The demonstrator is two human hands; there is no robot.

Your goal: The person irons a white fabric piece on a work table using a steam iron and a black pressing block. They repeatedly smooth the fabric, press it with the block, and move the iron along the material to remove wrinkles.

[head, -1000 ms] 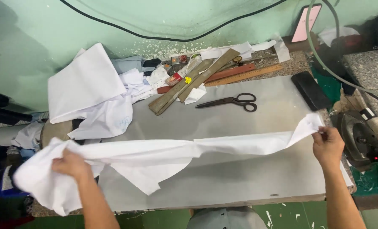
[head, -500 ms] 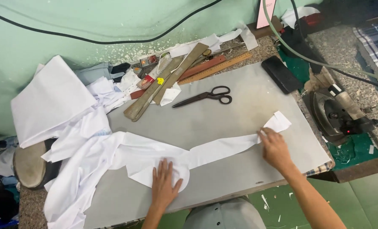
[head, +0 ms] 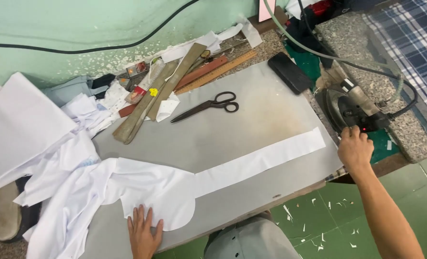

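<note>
Far left: a heap of white fabric [head: 36, 144] lies over the table [head: 252, 120] edge, away from the grey working surface.
Left hand: the left hand [head: 144, 233] lies flat on the rounded end of the white cloth piece [head: 175, 187]; the fingers [head: 140, 217] are spread and straight, gripping nothing, only pressing, probably so the cloth does not slide.
Cloth piece: it lies smooth on the table, wide and rounded near the left hand, then a long narrow strip runs up to the right, almost to the table edge.
Behind the cloth: wooden rulers [head: 161, 96] lean together at the back, and black scissors [head: 206, 105] lie apart from the cloth, near enough to reach.
Right hand: the right hand [head: 355, 149] is off the cloth, at the table's right edge, just beside the iron [head: 352, 108]; the fingers are curled, and I cannot tell if they hold anything.
</note>
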